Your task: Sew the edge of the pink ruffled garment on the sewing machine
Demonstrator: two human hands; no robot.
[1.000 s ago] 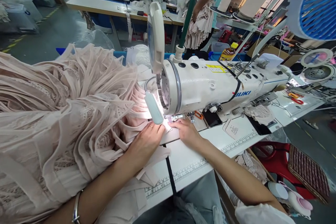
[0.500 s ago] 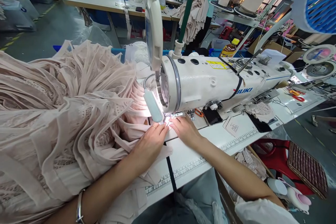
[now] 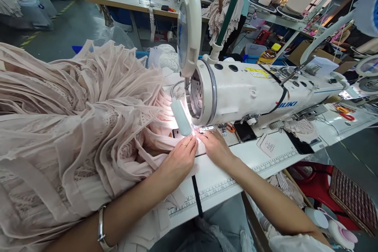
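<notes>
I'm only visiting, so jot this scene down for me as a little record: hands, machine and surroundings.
Left hand: fingertips at the machine's brightly lit needle end; grip unclear
Right hand: beside it, fingers toward the same spot; grip unclear
Worn: bracelet on left wrist
Machine: white sewing machine
Left of machine: large heap of pale pink, lacy garments
Tabletop: ruler markings, dark flat object
Background: another person's arm, bundle of pale cloth

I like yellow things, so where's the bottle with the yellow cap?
In the head view, the bottle is in the upper right, just behind the sewing machine and to the right of the green pole.
</notes>
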